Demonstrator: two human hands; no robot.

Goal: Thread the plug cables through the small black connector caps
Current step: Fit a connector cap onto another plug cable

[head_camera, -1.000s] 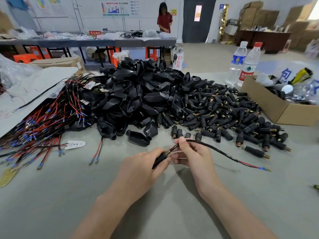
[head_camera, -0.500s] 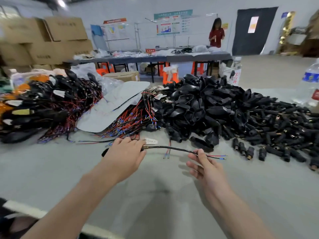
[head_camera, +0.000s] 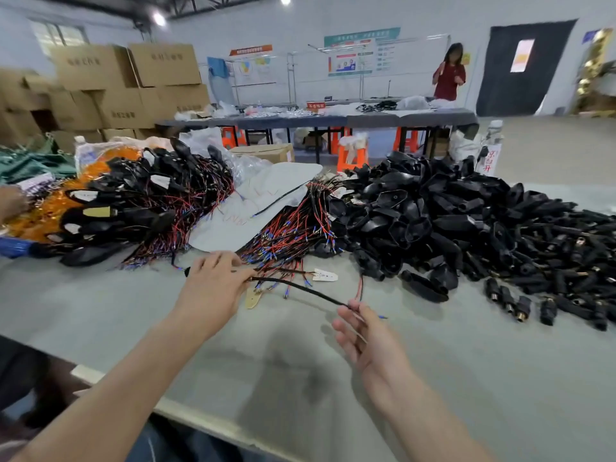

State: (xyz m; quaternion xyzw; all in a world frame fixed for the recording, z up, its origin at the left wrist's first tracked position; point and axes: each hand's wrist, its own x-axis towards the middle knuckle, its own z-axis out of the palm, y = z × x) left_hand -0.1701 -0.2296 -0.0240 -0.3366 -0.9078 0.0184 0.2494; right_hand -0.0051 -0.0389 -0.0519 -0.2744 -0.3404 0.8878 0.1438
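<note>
My left hand (head_camera: 213, 288) grips one end of a thin black cable (head_camera: 300, 290); a small black connector cap (head_camera: 187, 271) pokes out at its left side. The cable runs right and down to my right hand (head_camera: 361, 335), whose fingers are loosely spread, the cable's far end lying across the fingertips with a red and a blue wire tip showing. A bundle of red and black wired cables (head_camera: 293, 231) lies just beyond my left hand. A big heap of black caps and plug shells (head_camera: 466, 221) fills the table's right.
A second pile of assembled cables (head_camera: 140, 201) lies at the left on orange bags. Grey sheet (head_camera: 266, 195) sits between the piles. Loose caps (head_camera: 520, 301) lie near the right. The table's front edge (head_camera: 200, 421) runs bottom left. A person stands at a far table.
The view has swung left. My left hand has carried the cap end of the cable leftwards to the wire bundle; my right hand has opened and lets the cable slide across its fingertips.
</note>
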